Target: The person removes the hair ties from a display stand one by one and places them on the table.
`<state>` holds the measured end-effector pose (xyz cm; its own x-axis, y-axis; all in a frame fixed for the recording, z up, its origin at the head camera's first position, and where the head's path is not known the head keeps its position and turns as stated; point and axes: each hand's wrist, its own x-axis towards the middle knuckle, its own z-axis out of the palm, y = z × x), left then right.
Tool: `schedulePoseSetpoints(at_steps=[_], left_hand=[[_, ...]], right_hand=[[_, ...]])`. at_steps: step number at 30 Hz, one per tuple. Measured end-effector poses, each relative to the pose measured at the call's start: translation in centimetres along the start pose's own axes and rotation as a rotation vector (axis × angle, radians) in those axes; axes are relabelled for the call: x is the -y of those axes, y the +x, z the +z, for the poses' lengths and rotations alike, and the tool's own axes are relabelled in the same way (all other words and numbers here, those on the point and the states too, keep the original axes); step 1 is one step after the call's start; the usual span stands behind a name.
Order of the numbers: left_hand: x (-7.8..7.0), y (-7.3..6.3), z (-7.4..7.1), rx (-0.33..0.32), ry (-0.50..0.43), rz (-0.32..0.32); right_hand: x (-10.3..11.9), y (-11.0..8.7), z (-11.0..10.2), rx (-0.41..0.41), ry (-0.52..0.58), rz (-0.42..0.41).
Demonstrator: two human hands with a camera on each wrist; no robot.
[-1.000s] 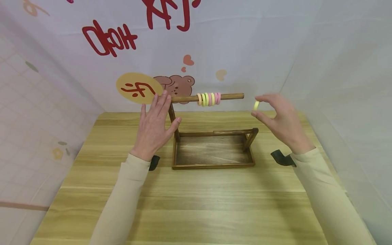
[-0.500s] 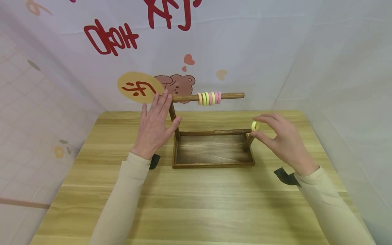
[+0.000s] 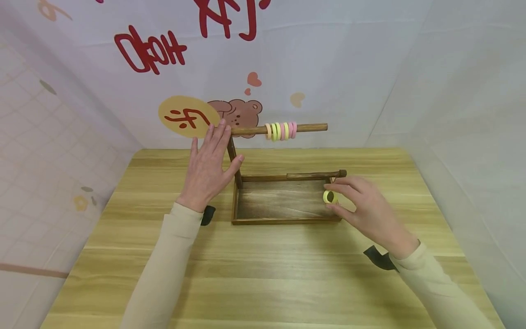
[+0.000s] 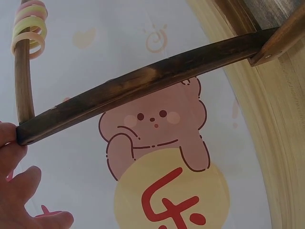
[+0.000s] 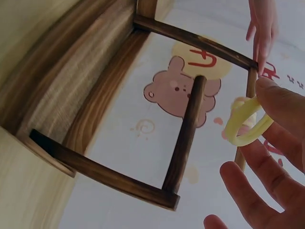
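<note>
My right hand (image 3: 365, 212) pinches a yellow ring (image 3: 325, 197) between thumb and fingers, over the right end of the wooden rack's tray (image 3: 283, 222). The right wrist view shows the ring (image 5: 233, 125) tilted, its hole facing sideways. My left hand (image 3: 205, 171) has its fingers extended, fingertips at the top of the rack's tall left post (image 3: 232, 155). From that post the upper rod (image 3: 312, 128) runs right to a free end. Several pink, yellow and peach rings (image 3: 281, 131) hang along its middle. In the left wrist view the fingertips touch the post's top corner.
Below the upper rod, a lower rod (image 3: 314, 176) extends left from a short right post, mostly hidden by my right hand. The rack stands on a light wooden table (image 3: 271, 269). Printed white cloth (image 3: 349, 59) rises behind the table and at both sides.
My right hand has come down with the yellow ring, from beside the upper rod's free end, past the lower rod's right end, to over the tray. The left hand stays put.
</note>
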<state>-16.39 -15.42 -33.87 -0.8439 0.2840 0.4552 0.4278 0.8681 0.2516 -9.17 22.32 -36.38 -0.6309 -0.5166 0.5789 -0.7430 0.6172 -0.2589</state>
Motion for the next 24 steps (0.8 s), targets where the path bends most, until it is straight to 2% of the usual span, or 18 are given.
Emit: schedulePoseSetpoints(at_steps=[21, 24], left_hand=[[-0.1, 0.0, 0.0, 0.006, -0.012, -0.005], [-0.1, 0.0, 0.0, 0.007, -0.014, -0.008]], right_hand=[[2.2, -2.9, 3.0, 0.138, 0.015, -0.093], [2.5, -3.3, 3.4, 0.183, 0.035, -0.079]])
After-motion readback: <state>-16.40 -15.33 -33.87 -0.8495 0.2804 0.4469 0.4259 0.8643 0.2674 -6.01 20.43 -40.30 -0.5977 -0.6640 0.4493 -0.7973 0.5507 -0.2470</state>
